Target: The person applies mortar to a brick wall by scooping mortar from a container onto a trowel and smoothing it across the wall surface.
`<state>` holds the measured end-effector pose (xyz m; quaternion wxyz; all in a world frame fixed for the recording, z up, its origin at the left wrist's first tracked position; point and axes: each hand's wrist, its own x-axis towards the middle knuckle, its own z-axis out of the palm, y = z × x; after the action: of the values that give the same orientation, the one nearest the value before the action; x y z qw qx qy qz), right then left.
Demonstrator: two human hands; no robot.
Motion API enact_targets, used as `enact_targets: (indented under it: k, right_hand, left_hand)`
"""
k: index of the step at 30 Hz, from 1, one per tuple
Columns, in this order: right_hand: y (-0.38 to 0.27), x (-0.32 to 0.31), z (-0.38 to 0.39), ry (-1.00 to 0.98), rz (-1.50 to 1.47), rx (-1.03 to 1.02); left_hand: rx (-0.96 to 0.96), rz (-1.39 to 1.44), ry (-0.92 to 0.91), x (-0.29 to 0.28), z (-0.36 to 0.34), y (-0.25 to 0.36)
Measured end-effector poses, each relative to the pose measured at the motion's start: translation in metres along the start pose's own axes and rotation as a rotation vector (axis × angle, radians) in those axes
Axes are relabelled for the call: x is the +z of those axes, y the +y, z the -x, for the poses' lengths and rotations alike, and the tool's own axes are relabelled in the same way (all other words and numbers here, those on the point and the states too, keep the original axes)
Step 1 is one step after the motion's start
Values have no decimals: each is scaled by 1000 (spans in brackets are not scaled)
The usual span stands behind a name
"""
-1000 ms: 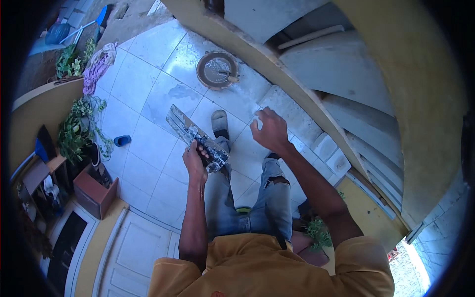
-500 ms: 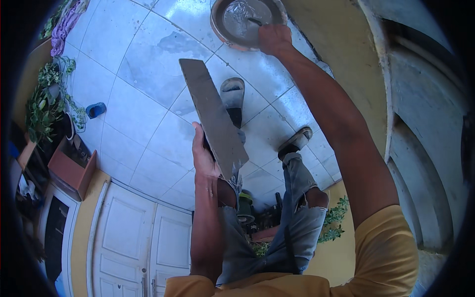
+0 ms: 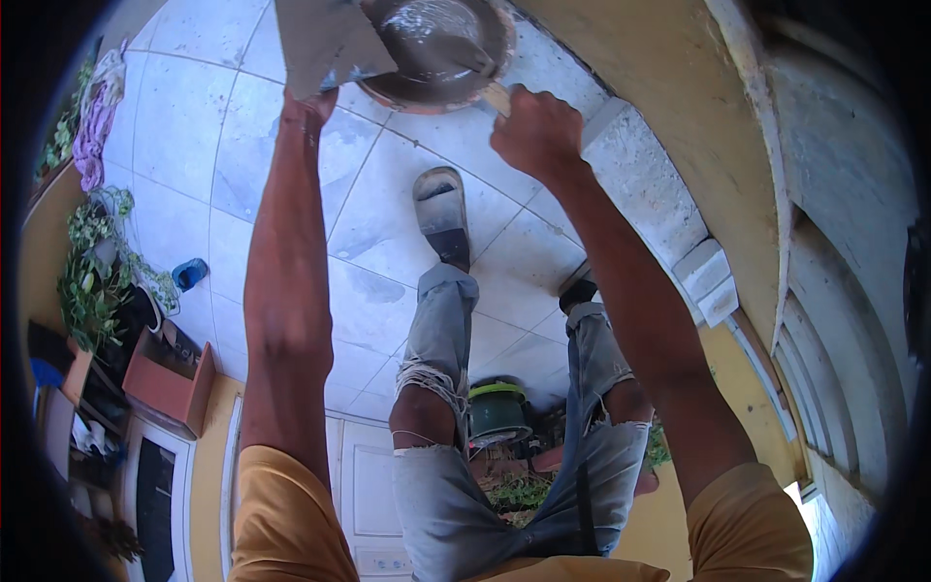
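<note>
At the far side, a round reddish-brown basin (image 3: 506, 47) holds wet grey slurry (image 3: 427, 53). My right hand (image 3: 541, 131) is closed around the pale wooden handle of a trowel (image 3: 497, 98), just outside the basin's near right rim. The trowel's grey-coated far end dips over the rim into the slurry. To the left, my left hand (image 3: 312, 105) grips a flat grey plasterer's board (image 3: 330, 47) from below, most of its fingers hidden. The board's right edge overlaps the basin's left side, and its far end runs out of view.
White tiles (image 3: 373, 301) cover the floor, with my sandalled foot (image 3: 441, 209) between basin and knees. A yellow wall (image 3: 640, 68) and a pale ledge (image 3: 640, 179) border the right. Plants (image 3: 92, 281), a blue cup-like object (image 3: 190, 274) and a terracotta planter (image 3: 170, 383) stand left.
My left hand has carried the board forward and left, up beside the basin. My right hand has drawn back slightly from the basin, and the trowel's handle now shows.
</note>
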<state>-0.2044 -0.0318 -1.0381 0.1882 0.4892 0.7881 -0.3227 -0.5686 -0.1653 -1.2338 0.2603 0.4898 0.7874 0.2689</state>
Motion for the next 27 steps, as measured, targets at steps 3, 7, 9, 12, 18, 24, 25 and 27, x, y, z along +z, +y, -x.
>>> enact_targets:
  k: [3,7,9,12,18,24,25,27]
  right_hand:
    - [24,10,3,27,-19,24]
    - [46,18,9,91,-70,-9]
    - [44,21,14,92,-137,17]
    - [50,23,26,97,-235,17]
    - [99,51,84,106,-337,45]
    - [141,50,192,119,-323,123]
    - [152,42,209,102,-312,168]
    - [184,26,240,93,-277,232]
  left_hand:
    - [32,56,-33,28,-7,46]
    - [-230,1016,-34,29,22,168]
    - [-290,1793,-43,14,53,213]
    - [-391,906,7,32,60,276]
    - [-441,1196,-158,47,106,359]
    - [-337,1163,-196,48,161,446]
    - [-325,1115,-199,57,171,455]
    - [-316,1097,-205,83,183,484]
